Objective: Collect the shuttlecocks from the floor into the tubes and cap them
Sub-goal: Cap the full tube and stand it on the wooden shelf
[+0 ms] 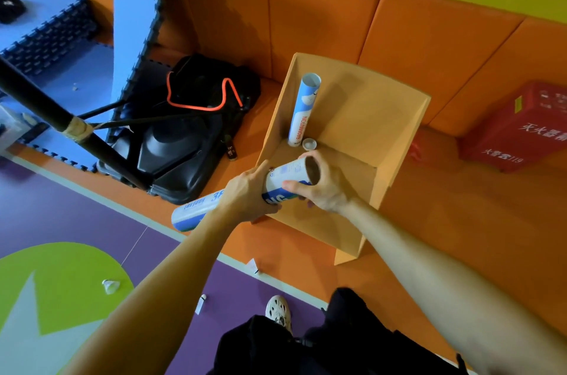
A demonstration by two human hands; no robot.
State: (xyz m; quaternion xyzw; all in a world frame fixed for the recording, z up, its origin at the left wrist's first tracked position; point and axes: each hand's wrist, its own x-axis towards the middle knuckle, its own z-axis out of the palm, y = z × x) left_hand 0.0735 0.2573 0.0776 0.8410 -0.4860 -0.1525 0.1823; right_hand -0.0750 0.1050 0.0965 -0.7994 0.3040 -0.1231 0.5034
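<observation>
While both hands' fingers (294,185) clamp tube (245,193), shuttlecock (111,286), maybe 2 more, litter floor (184,258).

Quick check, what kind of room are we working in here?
Probably an indoor sports or play hall: orange padded wall, coloured court flooring, loose shuttlecocks on it, and a badminton tube held in both hands.
</observation>
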